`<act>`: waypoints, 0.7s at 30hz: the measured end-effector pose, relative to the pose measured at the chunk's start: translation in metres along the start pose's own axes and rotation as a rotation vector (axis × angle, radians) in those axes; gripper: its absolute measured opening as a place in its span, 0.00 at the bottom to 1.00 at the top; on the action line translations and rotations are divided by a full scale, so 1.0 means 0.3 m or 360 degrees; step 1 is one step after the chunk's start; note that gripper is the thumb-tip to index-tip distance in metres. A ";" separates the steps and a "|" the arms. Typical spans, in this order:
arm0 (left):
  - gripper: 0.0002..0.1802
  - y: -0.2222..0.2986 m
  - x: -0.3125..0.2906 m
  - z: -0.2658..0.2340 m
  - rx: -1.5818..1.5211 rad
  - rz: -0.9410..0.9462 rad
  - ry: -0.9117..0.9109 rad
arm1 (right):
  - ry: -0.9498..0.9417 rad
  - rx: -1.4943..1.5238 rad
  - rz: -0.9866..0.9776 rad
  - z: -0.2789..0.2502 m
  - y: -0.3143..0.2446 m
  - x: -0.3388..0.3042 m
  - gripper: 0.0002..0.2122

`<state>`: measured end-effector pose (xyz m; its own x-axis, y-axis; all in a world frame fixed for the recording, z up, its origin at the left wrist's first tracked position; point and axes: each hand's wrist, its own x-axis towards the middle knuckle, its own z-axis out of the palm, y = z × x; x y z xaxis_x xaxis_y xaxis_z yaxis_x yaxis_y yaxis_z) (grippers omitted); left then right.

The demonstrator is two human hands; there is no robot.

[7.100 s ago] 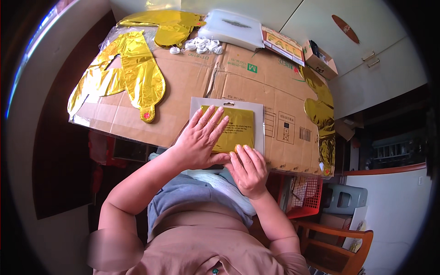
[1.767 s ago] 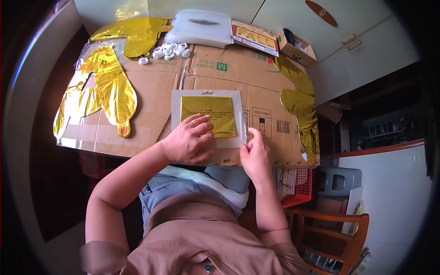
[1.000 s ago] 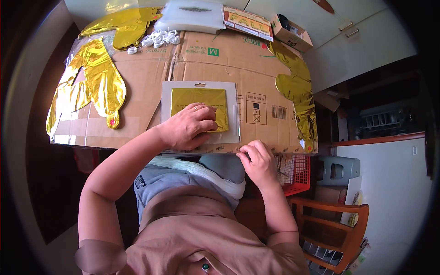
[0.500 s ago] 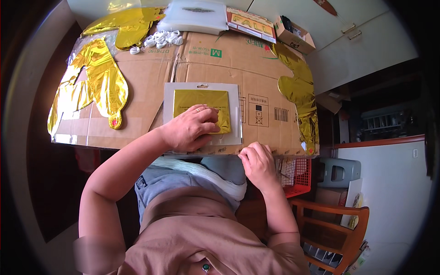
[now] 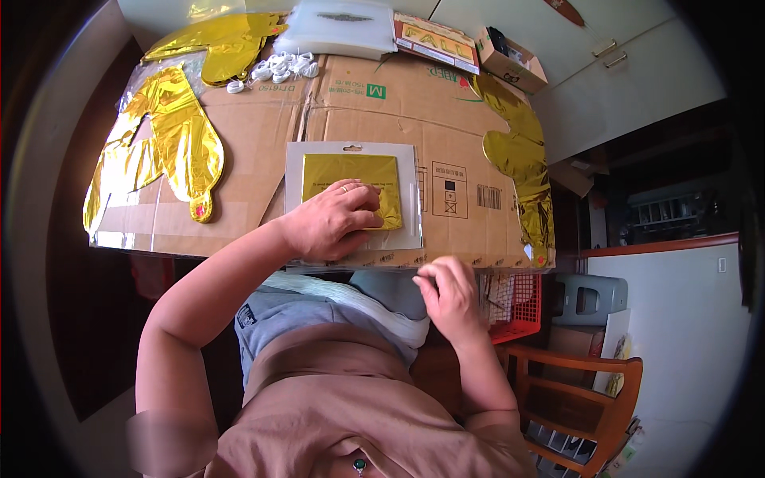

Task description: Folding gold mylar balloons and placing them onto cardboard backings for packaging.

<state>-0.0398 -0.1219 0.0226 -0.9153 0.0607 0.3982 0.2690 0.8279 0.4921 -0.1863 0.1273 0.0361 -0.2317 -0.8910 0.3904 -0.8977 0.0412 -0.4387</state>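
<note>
A folded gold foil balloon [image 5: 351, 169] lies on a white card inside a clear plastic sleeve [image 5: 293, 175] with a hang hole at its top. My left hand [image 5: 339, 219], a ring on one finger, rests over the lower part of the foil. Its fingers are curled and the tips are hidden beneath them. My right hand [image 5: 453, 299] hovers off the cardboard's front edge, right of the sleeve. There the thumb and fingers are curled together; whatever they hold, if anything, is too small to make out.
Flattened cardboard [image 5: 239, 151] covers the table. Gold foil balloons lie flat at the left [image 5: 171, 135] and right [image 5: 518, 151]. Behind are white string bundles [image 5: 279, 68], clear plastic sleeves [image 5: 339, 28], a flat printed box [image 5: 437, 44] and a small open carton [image 5: 514, 62]. A wooden chair [image 5: 590, 366] stands right.
My right hand has drawn slightly down and away from the cardboard's front edge. The left hand and the sleeve have shifted only very slightly away from me.
</note>
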 end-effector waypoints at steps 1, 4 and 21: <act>0.15 0.000 0.000 -0.001 0.0001 0.0000 0.0000 | -0.0030 -0.0044 0.0025 -0.004 0.005 0.012 0.11; 0.15 0.001 0.003 -0.001 -0.0008 -0.0009 -0.0013 | -0.0136 -0.0134 0.0073 -0.004 0.023 0.031 0.11; 0.16 -0.013 -0.009 0.018 0.0108 0.0074 0.0097 | -0.0594 0.0543 -0.0159 -0.043 -0.168 0.000 0.08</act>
<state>-0.0400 -0.1223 0.0154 -0.8817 0.0678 0.4670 0.2882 0.8609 0.4192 -0.1460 0.1311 0.0685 0.0541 -0.9863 0.1558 -0.7209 -0.1465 -0.6774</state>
